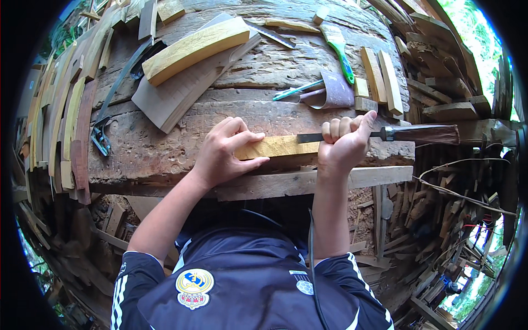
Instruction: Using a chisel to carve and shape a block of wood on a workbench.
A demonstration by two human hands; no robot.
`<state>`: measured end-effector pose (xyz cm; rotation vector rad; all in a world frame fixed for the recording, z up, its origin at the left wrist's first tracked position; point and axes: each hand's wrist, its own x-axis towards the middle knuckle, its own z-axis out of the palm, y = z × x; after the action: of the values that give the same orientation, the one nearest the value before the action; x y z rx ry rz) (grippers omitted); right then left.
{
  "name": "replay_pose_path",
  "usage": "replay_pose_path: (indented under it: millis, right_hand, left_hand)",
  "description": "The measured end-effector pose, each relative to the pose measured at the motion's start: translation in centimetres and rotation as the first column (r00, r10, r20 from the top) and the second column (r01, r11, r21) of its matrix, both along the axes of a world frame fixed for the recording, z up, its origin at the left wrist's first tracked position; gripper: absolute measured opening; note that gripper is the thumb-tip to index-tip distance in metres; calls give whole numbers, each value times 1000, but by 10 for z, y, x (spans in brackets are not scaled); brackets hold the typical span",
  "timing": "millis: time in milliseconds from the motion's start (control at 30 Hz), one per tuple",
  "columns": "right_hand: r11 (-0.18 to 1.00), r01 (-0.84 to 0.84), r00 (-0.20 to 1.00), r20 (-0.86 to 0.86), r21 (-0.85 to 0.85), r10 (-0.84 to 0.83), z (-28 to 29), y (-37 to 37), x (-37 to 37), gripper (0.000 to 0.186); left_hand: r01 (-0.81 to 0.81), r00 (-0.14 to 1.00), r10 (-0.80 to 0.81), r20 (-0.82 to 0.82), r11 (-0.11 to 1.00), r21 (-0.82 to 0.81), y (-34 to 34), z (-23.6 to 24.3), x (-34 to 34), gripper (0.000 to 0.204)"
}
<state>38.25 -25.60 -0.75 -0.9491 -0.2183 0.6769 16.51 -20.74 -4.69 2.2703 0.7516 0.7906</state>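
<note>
My left hand is closed on the left end of a short yellow wood piece, lying flat on the weathered workbench near its front edge. My right hand has its fingers wrapped round the dark metal shank of a chisel, thumb uppermost. The chisel's dark blade reaches left over the top of the yellow piece, and its reddish-brown wooden handle sticks out to the right of my fist. Whether the blade tip touches the wood is hard to tell.
Behind lie a yellow block on boards, a green-handled brush, grey sandpaper, turquoise sticks, a metal tool and upright-lying offcuts. Planks crowd the left; scrap wood and branches fill the right.
</note>
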Motion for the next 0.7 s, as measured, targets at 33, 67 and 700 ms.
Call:
replay_pose_path:
  millis: [33, 67, 700]
  right_hand:
    - [1000, -13, 1000, 25, 4, 13, 0, 1, -1, 54]
    - [1000, -3, 999, 39, -2, 4, -1, -2, 5, 54]
    - [999, 47, 997, -67, -26, -48, -2, -23, 31, 53]
  left_hand:
    - [-14, 1000, 14, -9, 1000, -10, 0, 0, -1, 32]
    - [-19, 1000, 18, -9, 1000, -8, 0, 0, -1, 32]
    - [3, 1000, -3, 24, 1000, 15, 0, 1, 5, 34]
